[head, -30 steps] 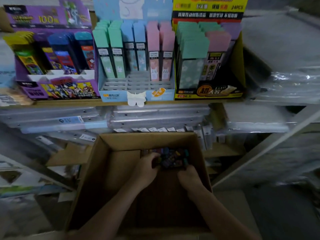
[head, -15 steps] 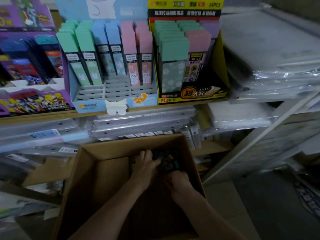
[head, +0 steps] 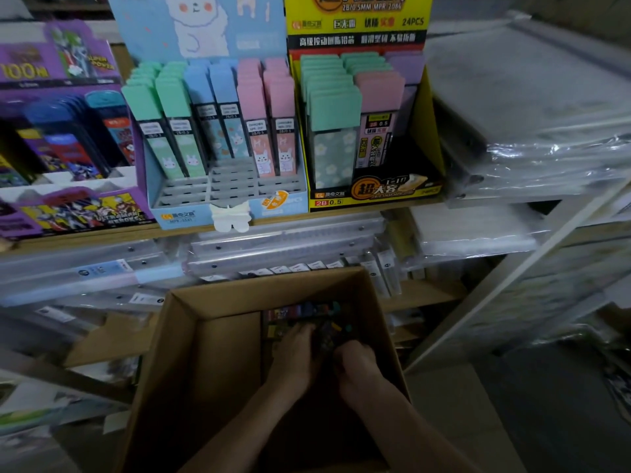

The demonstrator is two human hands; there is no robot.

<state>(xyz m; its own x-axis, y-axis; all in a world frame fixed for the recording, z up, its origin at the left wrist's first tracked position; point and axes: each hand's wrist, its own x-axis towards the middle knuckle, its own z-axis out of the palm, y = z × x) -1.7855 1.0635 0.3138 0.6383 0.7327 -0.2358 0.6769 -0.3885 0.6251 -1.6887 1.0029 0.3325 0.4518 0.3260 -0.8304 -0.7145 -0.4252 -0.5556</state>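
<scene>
Hands down in the carton, that was the picture from the head view: the left hand (head: 295, 356) and the right hand (head: 355, 365) sat side by side at the far end of the cardboard box (head: 191, 343), both on the colourful pack (head: 307, 314) that lay against the box's far wall. Left fingers curled over the pack's left edge, right fingers curled in at its near right corner, though the gloom hid the tips. By my reading this was the pick-up step, pack gripped but not lifted. The next move called for a straight raise clear of the tall box walls, then a carry up to the shelf (head: 102, 233) above. That wooden shelf carried three displays in a row: purple display (head: 78, 213) at left, blue display (head: 191, 213) in the middle with empty slots at its front, yellow display (head: 375, 196) at right. Below lay clear plastic sleeves (head: 290, 247), and wrapped stacks (head: 546, 158) filled the shelves to the right.
</scene>
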